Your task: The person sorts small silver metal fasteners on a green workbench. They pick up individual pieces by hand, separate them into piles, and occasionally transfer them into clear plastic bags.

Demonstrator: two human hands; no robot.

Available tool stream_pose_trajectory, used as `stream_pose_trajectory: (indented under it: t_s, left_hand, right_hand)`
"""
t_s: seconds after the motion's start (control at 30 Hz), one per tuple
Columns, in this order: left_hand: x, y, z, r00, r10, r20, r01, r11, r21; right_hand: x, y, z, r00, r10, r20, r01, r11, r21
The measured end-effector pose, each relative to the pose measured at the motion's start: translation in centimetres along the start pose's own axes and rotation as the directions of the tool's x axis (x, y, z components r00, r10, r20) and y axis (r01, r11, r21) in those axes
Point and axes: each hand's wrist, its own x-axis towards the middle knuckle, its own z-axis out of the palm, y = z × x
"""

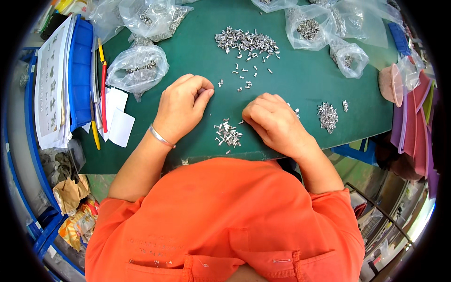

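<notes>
My left hand (183,105), with a silver bangle (161,136) on its wrist, hovers at or rests on the green table (188,56). Its thumb and forefinger are pinched together, and whatever may be between them is too small to make out. Opposite it, my right hand (275,121) is closed with the fingertips turned down; its grip is hidden. A small metal clip-like piece lies by those fingertips. Between my forearms sits a small pile of bent metal pieces (228,133). Ahead of both hands lies a larger pile of such pieces (246,41), with several scattered toward me.
Right of my right hand is another small pile (327,117). Clear plastic bags (137,68) of metal parts stand along the back and left. A blue tray (81,70) with papers, pens and paper slips (121,128) lines the left. A pink cup (391,84) stands at the right edge.
</notes>
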Motion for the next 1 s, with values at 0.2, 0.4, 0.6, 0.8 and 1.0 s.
stream_pose_trajectory:
  t_s: [0.2, 0.4, 0.6, 0.8, 1.0]
  left_hand:
    - [-0.2, -0.1, 0.0, 1.0, -0.002, -0.009, 0.001, 1.0, -0.004]
    - [0.1, 0.1, 0.1, 1.0, 0.001, -0.008, -0.001, 1.0, -0.002]
    - [-0.1, 0.1, -0.1, 1.0, 0.02, -0.012, -0.02, 1.0, -0.002]
    - [0.1, 0.2, 0.1, 1.0, 0.004, 0.002, -0.004, 1.0, 0.025]
    - [-0.1, 0.5, -0.5, 0.999, 0.002, 0.047, -0.002, 1.0, 0.009]
  right_hand:
    - [-0.7, 0.7, -3.8, 0.993, 0.118, 0.033, -0.116, 0.992, -0.05]
    - [0.4, 0.1, -1.4, 0.997, -0.041, 0.063, 0.041, 0.999, 0.015]
    - [-0.1, 0.9, -4.4, 0.991, 0.067, 0.118, -0.067, 0.998, -0.005]
    - [1.1, 3.3, -4.2, 0.948, 0.222, -0.229, -0.225, 0.974, 0.012]
    - [2.1, 4.5, -2.9, 0.931, 0.2, -0.305, -0.217, 0.976, -0.024]
